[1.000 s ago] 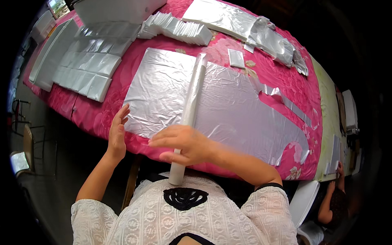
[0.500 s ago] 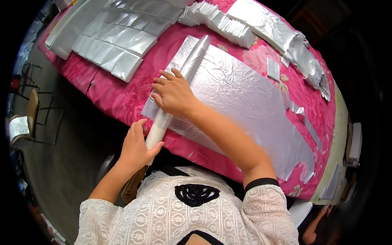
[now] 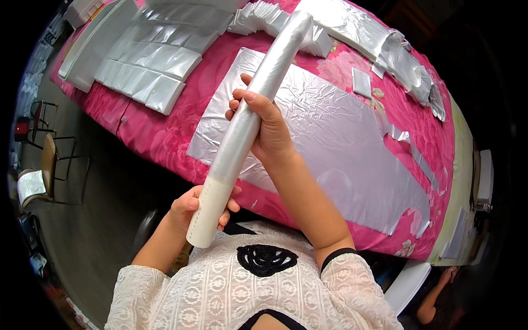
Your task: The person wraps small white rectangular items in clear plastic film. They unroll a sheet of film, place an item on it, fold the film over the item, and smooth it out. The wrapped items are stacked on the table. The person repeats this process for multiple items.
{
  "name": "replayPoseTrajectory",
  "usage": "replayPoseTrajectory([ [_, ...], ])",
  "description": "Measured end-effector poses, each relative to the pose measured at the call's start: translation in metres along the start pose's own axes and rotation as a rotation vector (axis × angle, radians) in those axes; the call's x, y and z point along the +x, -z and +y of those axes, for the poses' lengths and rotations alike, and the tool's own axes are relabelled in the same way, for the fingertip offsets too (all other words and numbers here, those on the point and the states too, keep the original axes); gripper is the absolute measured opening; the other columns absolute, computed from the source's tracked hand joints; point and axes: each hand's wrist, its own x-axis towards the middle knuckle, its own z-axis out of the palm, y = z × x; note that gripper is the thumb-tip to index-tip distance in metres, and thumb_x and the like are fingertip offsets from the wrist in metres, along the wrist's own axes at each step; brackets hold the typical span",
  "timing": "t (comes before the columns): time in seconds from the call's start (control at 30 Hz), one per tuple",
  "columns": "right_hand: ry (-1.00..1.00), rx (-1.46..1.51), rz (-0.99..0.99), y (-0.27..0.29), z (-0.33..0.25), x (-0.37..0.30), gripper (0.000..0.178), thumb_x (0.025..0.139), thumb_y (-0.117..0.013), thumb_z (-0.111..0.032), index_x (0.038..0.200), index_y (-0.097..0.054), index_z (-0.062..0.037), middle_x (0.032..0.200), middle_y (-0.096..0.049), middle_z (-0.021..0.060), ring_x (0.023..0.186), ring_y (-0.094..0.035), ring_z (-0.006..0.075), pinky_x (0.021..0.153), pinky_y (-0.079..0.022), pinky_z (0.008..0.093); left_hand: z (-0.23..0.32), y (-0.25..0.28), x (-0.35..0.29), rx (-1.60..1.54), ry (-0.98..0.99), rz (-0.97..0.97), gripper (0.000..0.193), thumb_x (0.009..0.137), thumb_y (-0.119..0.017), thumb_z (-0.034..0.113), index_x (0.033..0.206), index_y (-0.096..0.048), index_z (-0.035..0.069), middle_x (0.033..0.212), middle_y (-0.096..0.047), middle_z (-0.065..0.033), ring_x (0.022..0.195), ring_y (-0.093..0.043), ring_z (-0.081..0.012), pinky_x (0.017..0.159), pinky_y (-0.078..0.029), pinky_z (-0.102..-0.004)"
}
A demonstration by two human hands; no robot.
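A long white plastic tube wrapped in silvery film, a film roll (image 3: 242, 129), is tilted up off the table in both my hands. My left hand (image 3: 186, 210) is wrapped round its bare white lower end, the fingertips showing on the far side. Around the film-covered middle, my right hand (image 3: 270, 127) is closed, with the thumb on top and the fingers curled underneath. Beneath the roll, a large wrinkled silver sheet (image 3: 335, 129) lies flat on the pink flowered cloth (image 3: 148, 129). Its right end has a ragged, curved edge.
Rows of flat silvery packets (image 3: 148, 69) lie at the far left beside a white tray (image 3: 91, 60). A row of thin white packets (image 3: 264, 19) and a crumpled silver sheet (image 3: 374, 41) lie at the back. A single packet (image 3: 361, 82) and a torn silver strip (image 3: 421, 159) are on the right. A chair (image 3: 47, 173) stands left.
The film roll has been lifted off the silver sheet and tilted up toward me. My right hand has gone from lying open on it to gripping it; my left hand now wraps its lower end.
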Motion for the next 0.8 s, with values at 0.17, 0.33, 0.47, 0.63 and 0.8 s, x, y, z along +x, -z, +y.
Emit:
replayPoseTrajectory([
  [0.17,0.151,-0.347,0.166,0.002,-0.034,-0.020,0.067,0.074,-0.070,-0.019,0.124,-0.031,0.0035,0.092,-0.053,0.0108,0.080,-0.058,0.0157,0.074,-0.052,0.0311,-0.007,-0.025,0.031,0.625,-0.026,0.218,0.048,0.073,-0.073,0.018,0.111,-0.049,0.000,0.087,-0.059,-0.0087,0.070,-0.059,-0.0141,0.063,-0.051,-0.0280],
  [0.33,0.145,-0.192,0.093,0.011,-0.043,-0.041,0.063,0.075,-0.069,-0.019,0.122,-0.033,0.0027,0.087,-0.053,0.0090,0.077,-0.058,0.0144,0.071,-0.052,0.0305,-0.014,-0.041,0.044,0.498,0.103,0.085,0.048,0.070,-0.076,0.020,0.107,-0.050,0.002,0.078,-0.056,-0.0044,0.065,-0.056,-0.0121,0.059,-0.048,-0.0267],
  [0.47,0.149,-0.149,0.114,0.015,-0.037,-0.054,0.060,0.077,-0.068,-0.019,0.121,-0.033,0.0018,0.086,-0.053,0.0086,0.076,-0.057,0.0140,0.069,-0.052,0.0301,-0.024,-0.044,0.047,0.395,0.135,0.045,0.053,0.069,-0.077,0.025,0.108,-0.050,0.002,0.076,-0.055,-0.0044,0.064,-0.056,-0.0124,0.057,-0.049,-0.0273],
  [0.63,0.088,-0.112,0.134,0.013,-0.035,-0.063,0.058,0.077,-0.068,-0.017,0.120,-0.034,0.0014,0.087,-0.053,0.0084,0.076,-0.057,0.0141,0.067,-0.052,0.0298,-0.029,-0.035,0.051,0.257,0.163,-0.102,0.056,0.071,-0.074,0.030,0.111,-0.048,0.001,0.082,-0.055,-0.0053,0.064,-0.056,-0.0133,0.059,-0.049,-0.0280],
  [0.8,0.097,-0.313,0.314,0.022,-0.022,-0.067,0.056,0.078,-0.069,-0.017,0.118,-0.035,0.0030,0.087,-0.053,0.0087,0.077,-0.058,0.0151,0.066,-0.053,0.0298,-0.029,-0.042,0.061,0.560,-0.037,0.121,0.052,0.081,-0.064,0.036,0.114,-0.046,0.000,0.086,-0.056,-0.0065,0.068,-0.057,-0.0147,0.062,-0.049,-0.0288],
])
